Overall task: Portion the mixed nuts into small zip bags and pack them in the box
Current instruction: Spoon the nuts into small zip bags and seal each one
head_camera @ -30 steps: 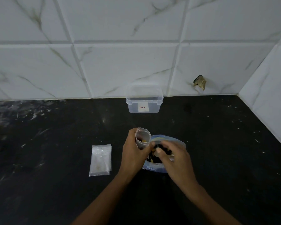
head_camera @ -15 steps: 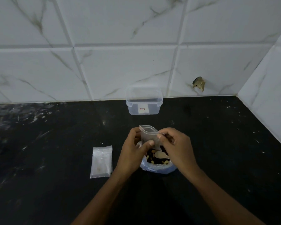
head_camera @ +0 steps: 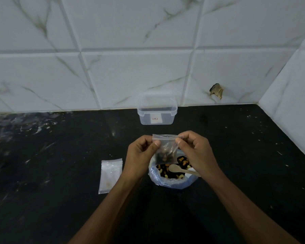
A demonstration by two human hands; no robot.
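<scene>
Both hands are now lifting the small zip bag (head_camera: 165,150) upright above the nut pouch (head_camera: 172,175), left hand (head_camera: 141,155) and right hand (head_camera: 194,152) each pinching a top corner, seal seemingly unpressed, so pinching evenly across should close it before boxing.

the counter (head_camera: 60,208) is black with pale flecks and smears. the wall tiles (head_camera: 130,76) are white with thin grey-brown marble veins. the box (head_camera: 157,113) is clear with a small white label. the small zip bag (head_camera: 165,148) is transparent, showing dark and tan nuts. the nut bag (head_camera: 171,184) is bluish-white, and the spoon (head_camera: 179,169) is pale tan. the stack of spare bags (head_camera: 110,175) is cloudy white.
</scene>
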